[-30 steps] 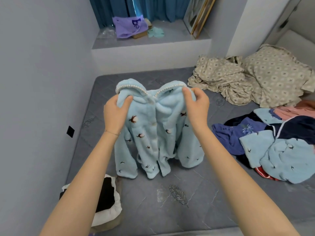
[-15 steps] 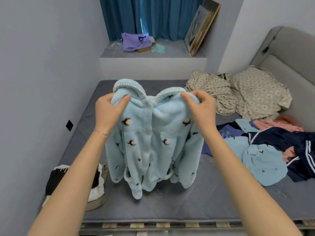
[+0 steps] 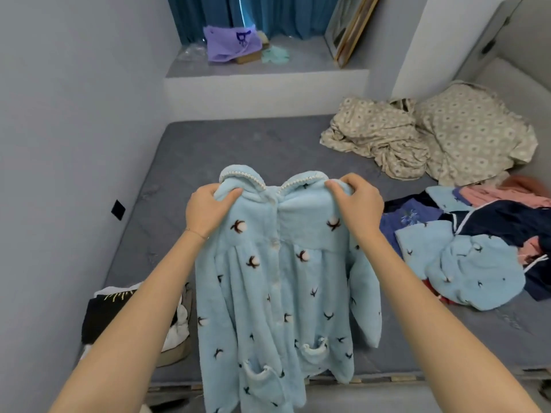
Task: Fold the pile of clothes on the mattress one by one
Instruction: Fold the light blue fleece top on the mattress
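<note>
**Fleece top held up by its shoulders, to be laid flat**

The pale-blue fleece pyjama top (image 3: 277,263), printed with dark sprigs and trimmed with pearls at the collar, is held in the air over the near edge of the grey quilted mattress (image 3: 238,150). Its buttoned front is turned towards the camera. One shoulder is gripped by the left hand (image 3: 208,211) and the other by the right hand (image 3: 357,208), with the fingers (image 3: 337,184) curled and clamped on the fleece. For a neat fold, the top is best lowered button-side down onto bare mattress. The shoulders should be level and the sleeves spread, well apart from the loose heap of blue, navy and pink clothes (image 3: 477,257) at the right.
</note>
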